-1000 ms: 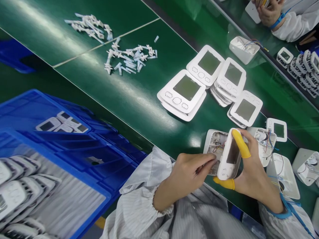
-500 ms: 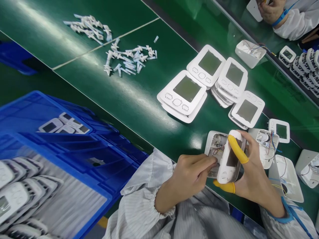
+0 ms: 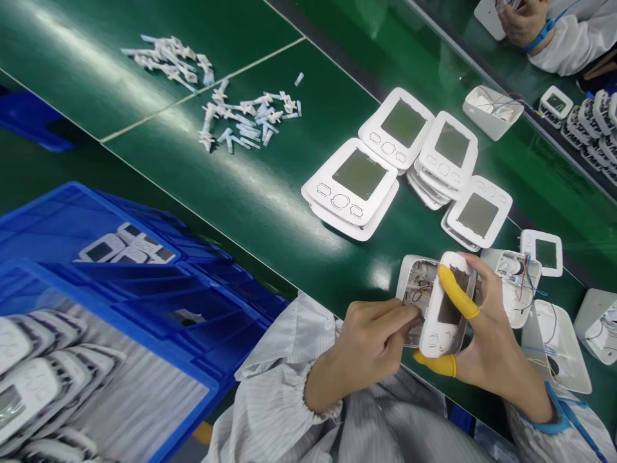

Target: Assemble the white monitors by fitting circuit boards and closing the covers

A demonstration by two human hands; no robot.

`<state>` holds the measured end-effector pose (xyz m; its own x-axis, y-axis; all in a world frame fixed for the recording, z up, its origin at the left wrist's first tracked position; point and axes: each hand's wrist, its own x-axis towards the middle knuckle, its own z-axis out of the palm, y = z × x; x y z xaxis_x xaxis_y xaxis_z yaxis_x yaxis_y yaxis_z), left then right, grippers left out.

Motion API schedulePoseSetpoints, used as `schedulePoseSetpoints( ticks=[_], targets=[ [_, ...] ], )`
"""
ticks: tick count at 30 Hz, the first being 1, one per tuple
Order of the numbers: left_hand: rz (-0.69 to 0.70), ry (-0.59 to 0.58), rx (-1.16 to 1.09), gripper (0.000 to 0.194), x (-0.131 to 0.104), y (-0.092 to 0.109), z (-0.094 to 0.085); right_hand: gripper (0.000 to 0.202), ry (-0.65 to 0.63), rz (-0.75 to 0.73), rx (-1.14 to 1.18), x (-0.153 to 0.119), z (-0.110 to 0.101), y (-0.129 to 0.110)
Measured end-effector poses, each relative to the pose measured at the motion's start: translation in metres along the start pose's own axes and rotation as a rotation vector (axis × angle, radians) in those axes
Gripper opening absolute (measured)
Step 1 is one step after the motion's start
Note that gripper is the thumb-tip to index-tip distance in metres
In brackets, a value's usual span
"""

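Near the table's front edge at right, my right hand (image 3: 486,334), with yellow covers on two fingers, grips a white front cover with a screen (image 3: 446,308). The cover is tilted up over an open white housing (image 3: 409,273) with wires inside. My left hand (image 3: 373,341) is closed, its fingertips pinched at the gap between cover and housing; what they hold is too small to make out. Several white covers with screens (image 3: 359,177) lie stacked beyond my hands. To the right are more open housings with wires (image 3: 552,334).
Small white and pale blue parts (image 3: 250,116) lie in piles at the upper left. Blue crates (image 3: 193,379) with white covers stand at lower left, below the green table (image 3: 231,199). Across a rail, another person's hand (image 3: 525,22) holds a white part.
The view has shifted slightly. My hands stay at the housing with nearly the same hold. A wired white housing on the far conveyor has moved right and down.
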<state>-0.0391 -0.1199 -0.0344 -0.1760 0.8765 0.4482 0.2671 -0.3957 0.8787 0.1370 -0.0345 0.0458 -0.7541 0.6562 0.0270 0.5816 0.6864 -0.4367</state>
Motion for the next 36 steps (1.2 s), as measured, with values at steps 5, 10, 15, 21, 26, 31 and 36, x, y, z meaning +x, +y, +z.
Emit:
schedulePoseSetpoints(
  ticks=[5, 10, 15, 21, 26, 31, 36],
  targets=[
    [-0.016, 0.01, -0.041, 0.031, 0.0, 0.0, 0.001, 0.099, 0.017, -0.026, 0.001, -0.001, 0.001, 0.001],
    [-0.006, 0.026, -0.048, 0.031, -0.001, -0.001, 0.001, 0.096, 0.006, -0.041, -0.029, 0.001, 0.001, 0.001],
    [-0.008, 0.039, -0.062, 0.032, 0.0, -0.003, 0.001, 0.094, 0.008, -0.06, -0.029, 0.002, 0.001, 0.0],
    [-0.015, 0.021, -0.073, 0.034, 0.001, -0.005, 0.0, 0.1, 0.057, -0.034, -0.032, 0.0, 0.008, 0.002],
    [-0.022, -0.019, -0.044, 0.033, 0.001, -0.006, -0.001, 0.103, 0.083, -0.029, -0.025, -0.001, 0.011, 0.005],
    [-0.002, -0.001, -0.032, 0.033, 0.0, -0.006, 0.001, 0.097, 0.046, -0.042, -0.034, 0.001, 0.006, 0.002],
    [0.027, 0.03, -0.027, 0.033, 0.0, -0.006, 0.002, 0.091, 0.074, -0.051, -0.02, 0.0, 0.007, 0.003]
  ],
)
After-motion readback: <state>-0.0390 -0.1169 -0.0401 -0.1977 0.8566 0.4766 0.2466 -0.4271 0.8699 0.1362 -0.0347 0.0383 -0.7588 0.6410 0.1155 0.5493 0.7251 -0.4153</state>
